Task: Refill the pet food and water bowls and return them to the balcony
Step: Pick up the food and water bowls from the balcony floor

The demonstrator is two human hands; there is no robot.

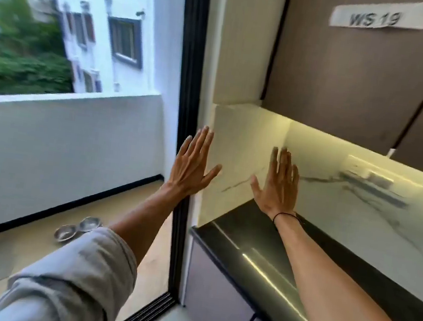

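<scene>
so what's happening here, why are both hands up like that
A person holds both hands out, open and empty: the left hand in front of the balcony door frame, the right hand above the dark counter. Two metal bowls sit side by side on the balcony floor, not yet picked up.

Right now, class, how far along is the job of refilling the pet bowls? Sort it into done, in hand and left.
Done: nothing shows as done. The two bowls sit on the balcony floor, and whether they hold anything is too blurred to tell. In hand: nothing; the left hand and right hand are open and raised, holding nothing. Left: seemingly everything, from collecting the bowls to filling and returning them.
</scene>
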